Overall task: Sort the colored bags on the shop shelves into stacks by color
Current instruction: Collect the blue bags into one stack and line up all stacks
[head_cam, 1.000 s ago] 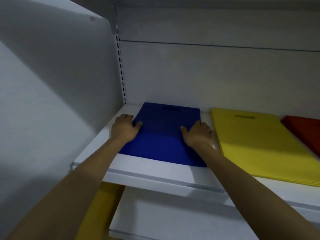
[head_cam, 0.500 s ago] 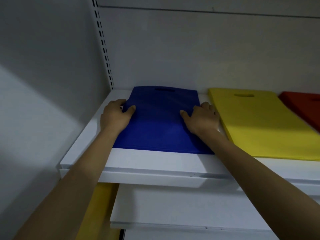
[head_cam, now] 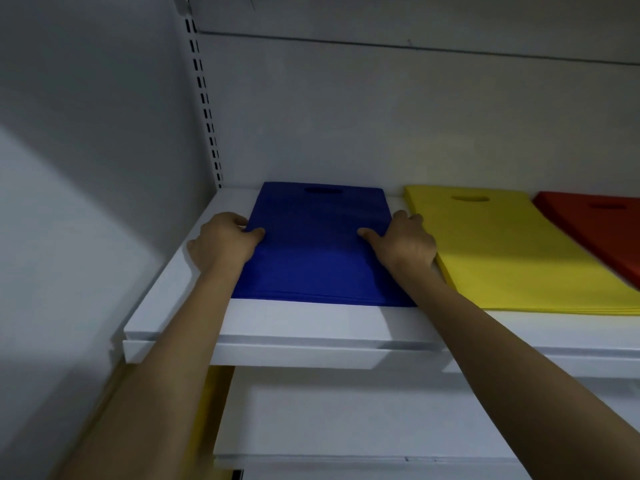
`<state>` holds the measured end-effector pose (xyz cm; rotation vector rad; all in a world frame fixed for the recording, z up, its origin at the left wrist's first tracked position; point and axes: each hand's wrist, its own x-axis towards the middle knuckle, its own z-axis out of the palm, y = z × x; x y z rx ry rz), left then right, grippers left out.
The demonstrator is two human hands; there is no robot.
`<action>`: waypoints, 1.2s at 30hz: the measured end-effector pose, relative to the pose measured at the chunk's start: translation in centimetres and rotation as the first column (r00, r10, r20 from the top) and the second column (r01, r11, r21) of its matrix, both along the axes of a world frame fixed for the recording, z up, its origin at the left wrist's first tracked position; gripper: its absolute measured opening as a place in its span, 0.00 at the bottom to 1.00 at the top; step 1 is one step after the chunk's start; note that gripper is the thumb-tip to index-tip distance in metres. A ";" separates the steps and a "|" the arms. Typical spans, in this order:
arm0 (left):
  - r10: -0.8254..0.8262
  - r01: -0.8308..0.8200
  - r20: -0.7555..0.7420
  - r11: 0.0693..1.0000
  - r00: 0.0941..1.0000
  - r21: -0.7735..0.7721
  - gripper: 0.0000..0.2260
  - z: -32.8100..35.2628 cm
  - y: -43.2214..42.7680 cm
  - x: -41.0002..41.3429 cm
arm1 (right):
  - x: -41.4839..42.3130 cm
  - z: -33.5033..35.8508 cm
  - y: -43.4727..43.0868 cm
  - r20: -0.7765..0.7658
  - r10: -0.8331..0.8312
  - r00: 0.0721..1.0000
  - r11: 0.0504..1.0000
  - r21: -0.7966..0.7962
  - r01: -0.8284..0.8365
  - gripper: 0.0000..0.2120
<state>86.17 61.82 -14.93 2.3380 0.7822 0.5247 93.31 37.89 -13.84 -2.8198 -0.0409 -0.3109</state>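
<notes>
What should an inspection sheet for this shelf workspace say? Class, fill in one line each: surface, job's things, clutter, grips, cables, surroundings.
Surface: white shelf, with bags lying flat on it.
Job's things: blue stack at the left, yellow stack beside it, red stack cut off at the right of the view; each shows one color only.
Clutter: nothing seen.
Grips: left grip and right grip hold the blue stack's side edges, thumbs on top.
Cables: nothing seen.
Surroundings: slotted upright, white back panel, lower shelf, something yellow below left, too blurred to identify.
</notes>
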 end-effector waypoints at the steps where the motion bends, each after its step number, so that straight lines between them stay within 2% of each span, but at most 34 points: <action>1: 0.000 0.000 0.001 1.000 1.000 -0.005 0.22 0.1 0.0 -0.1 | -0.1 0.0 0.0 -0.008 -0.011 1.000 1.000 0.008 0.011 0.31; 6: -0.040 0.051 0.127 0.995 0.991 -0.088 0.14 0.2 -0.1 -0.4 | -0.4 0.3 -0.3 0.013 -0.025 1.000 0.997 0.072 0.024 0.30; 9: -0.078 0.095 0.237 0.993 0.968 -0.063 0.06 0.3 -0.4 -0.6 | -0.6 0.1 -0.3 0.105 0.026 0.994 0.998 0.058 -0.033 0.23; 13: -0.124 0.130 0.356 0.991 0.926 0.008 0.04 0.5 -0.9 -0.9 | -1.0 0.0 -0.1 0.241 0.060 0.969 0.992 0.091 -0.084 0.17; 17: -0.148 0.126 0.436 0.989 0.887 0.078 0.06 0.8 -1.3 -1.3 | -1.2 0.2 -0.1 0.327 0.105 0.939 0.971 0.168 -0.167 0.22; 18: -0.151 0.128 0.465 0.989 0.873 0.080 0.06 1.0 -1.4 -1.5 | -1.5 0.5 0.0 0.329 0.119 0.937 0.950 0.235 -0.203 0.24; 20: -0.145 0.131 0.535 0.989 0.832 0.065 0.06 1.6 -1.5 -1.8 | -1.6 1.3 0.0 0.269 0.106 0.957 0.834 0.501 -0.233 0.29; 21: -0.133 0.131 0.571 0.990 0.810 0.045 0.05 2.1 -1.6 -1.9 | -1.7 2.0 -0.2 0.222 0.103 0.970 0.730 0.645 -0.225 0.29; 23: -0.108 0.160 0.642 0.987 0.759 -0.023 0.04 3.7 -1.9 -1.9 | -1.8 3.4 -1.2 0.114 0.131 0.985 0.473 0.866 -0.163 0.20; 24: -0.102 0.186 0.672 0.981 0.733 -0.054 0.04 4.6 -2.4 -1.8 | -1.8 4.0 -2.0 0.055 0.151 0.987 0.348 0.932 -0.105 0.18; 25: -0.105 0.209 0.697 0.976 0.710 -0.065 0.04 5.5 -2.9 -1.6 | -2.0 4.6 -2.9 0.016 0.155 0.988 0.283 0.957 -0.060 0.20; 26: -0.120 0.225 0.716 0.973 0.688 -0.053 0.04 6.3 -3.7 -1.5 | -2.2 4.9 -3.9 0.008 0.134 0.991 0.275 0.961 -0.045 0.23; 27: -0.139 0.236 0.727 0.971 0.672 -0.033 0.04 7.1 -4.7 -1.3 | -2.3 5.1 -5.1 0.032 0.086 0.996 0.306 0.950 -0.057 0.23; 30: -0.190 0.269 0.715 0.963 0.673 0.002 0.05 8.3 -8.6 -1.0 | -3.4 5.4 -9.7 0.221 0.016 0.975 0.479 0.854 -0.202 0.16; 32: -0.222 0.295 0.696 0.955 0.683 0.015 0.05 8.2 -11.8 -0.9 | -4.4 5.2 -13.8 0.310 -0.015 0.951 0.599 0.764 -0.240 0.15; 36: -0.317 0.424 0.680 0.905 0.662 0.009 0.07 7.0 -20.4 -1.3 | -7.7 4.4 -23.3 0.373 -0.124 0.919 0.649 0.731 -0.209 0.11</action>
